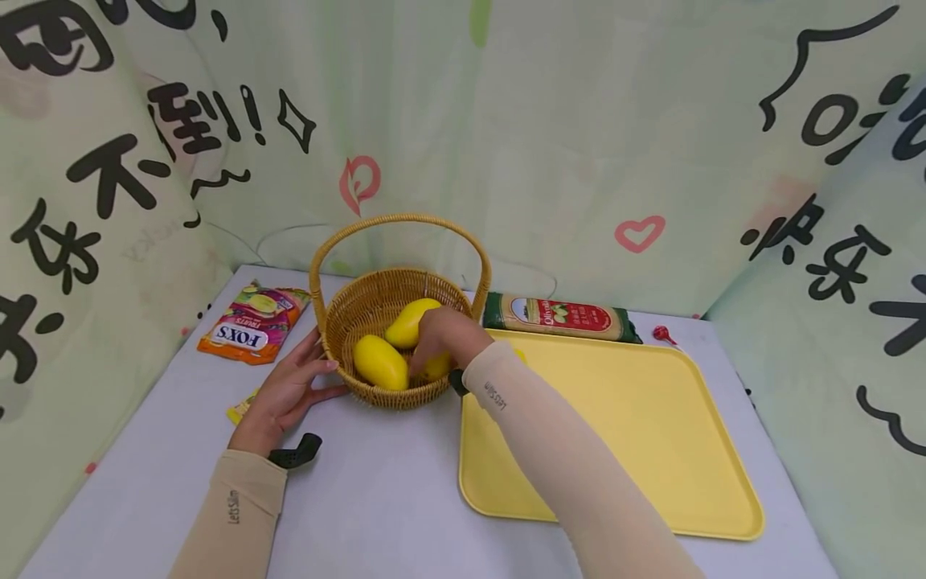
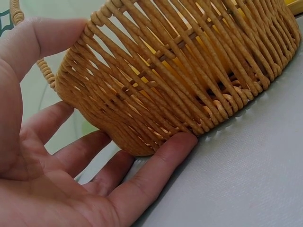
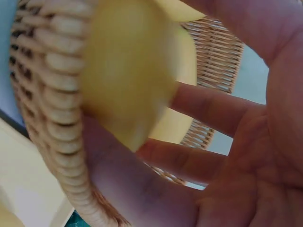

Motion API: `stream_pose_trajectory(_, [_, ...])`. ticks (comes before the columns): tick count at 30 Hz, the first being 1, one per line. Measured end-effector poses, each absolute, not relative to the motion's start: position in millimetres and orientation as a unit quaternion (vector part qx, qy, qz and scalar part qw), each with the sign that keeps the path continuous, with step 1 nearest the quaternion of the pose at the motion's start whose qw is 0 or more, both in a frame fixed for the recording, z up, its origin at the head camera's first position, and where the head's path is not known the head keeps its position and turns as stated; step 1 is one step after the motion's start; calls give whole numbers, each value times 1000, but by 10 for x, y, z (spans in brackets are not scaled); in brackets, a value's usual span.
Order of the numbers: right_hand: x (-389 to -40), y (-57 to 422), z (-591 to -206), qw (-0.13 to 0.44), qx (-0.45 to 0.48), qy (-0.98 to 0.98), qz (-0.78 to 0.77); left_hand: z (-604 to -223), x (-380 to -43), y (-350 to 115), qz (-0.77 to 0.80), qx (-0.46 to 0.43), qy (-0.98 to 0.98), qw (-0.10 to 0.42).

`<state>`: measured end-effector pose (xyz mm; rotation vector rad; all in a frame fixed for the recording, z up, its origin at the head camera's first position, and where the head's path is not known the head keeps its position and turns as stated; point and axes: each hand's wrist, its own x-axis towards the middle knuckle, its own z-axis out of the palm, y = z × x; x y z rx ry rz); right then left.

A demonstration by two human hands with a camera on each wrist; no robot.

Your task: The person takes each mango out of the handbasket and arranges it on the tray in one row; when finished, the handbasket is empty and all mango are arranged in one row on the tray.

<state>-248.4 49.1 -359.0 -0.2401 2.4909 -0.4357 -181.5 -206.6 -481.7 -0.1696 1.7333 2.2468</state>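
A wicker basket (image 1: 391,394) with a tall arched handle stands on the white table, two yellow mangoes (image 1: 380,363) plainly visible inside. My left hand (image 1: 289,394) touches the basket's left side; in the left wrist view its thumb lies at the rim and its long fingers spread along the outer wall. My right hand (image 1: 444,334) reaches into the basket's right side. Its fingers are around another mango (image 3: 128,71), blurred in the right wrist view, close to the woven rim. Most of that mango is hidden by the hand in the head view.
A yellow tray (image 1: 615,426) lies right of the basket, with a yellow thing (image 1: 519,355) mostly hidden behind the right arm. Behind it are a long package (image 1: 560,315) and a red lollipop (image 1: 661,333). A FOX'S bag (image 1: 255,322) and small yellow packet (image 1: 240,410) lie left.
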Motion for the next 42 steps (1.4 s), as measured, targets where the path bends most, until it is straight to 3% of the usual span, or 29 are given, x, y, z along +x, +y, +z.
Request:
stream_pose_trajectory(7, [-2447,491,-3636,270,-111,946,-143,-4836,-1806,-2056,778,-62,607,149])
stream_pose_trajectory(42, [-2540,518,-3639,288,-125,939,-140,-4765,-1807,-2138,801,-36,567,188])
